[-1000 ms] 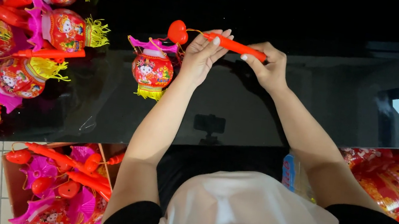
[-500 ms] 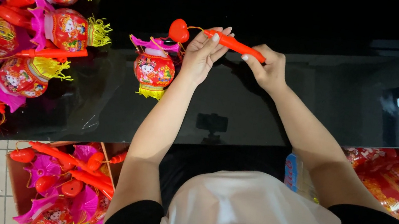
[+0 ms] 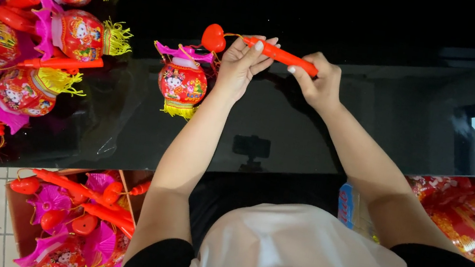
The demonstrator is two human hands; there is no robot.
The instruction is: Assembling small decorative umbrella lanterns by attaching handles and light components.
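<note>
My left hand [image 3: 241, 67] and right hand [image 3: 316, 84] both grip the orange stick [image 3: 278, 53], upper centre of frame: left fingers wrapped over its near end, right pinching the far end. A red heart piece [image 3: 214, 38] hangs off the stick's left tip. Just below-left, a red lantern [image 3: 181, 82] lies on the black glossy table [image 3: 312, 145]. More lanterns [image 3: 43, 39] piled at upper left; a box of parts [image 3: 74, 222] at lower left.

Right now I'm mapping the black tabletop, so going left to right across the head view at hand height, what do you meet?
Pile of finished lanterns → single lantern → red heart → left hand → orange stick → right hand.
</note>
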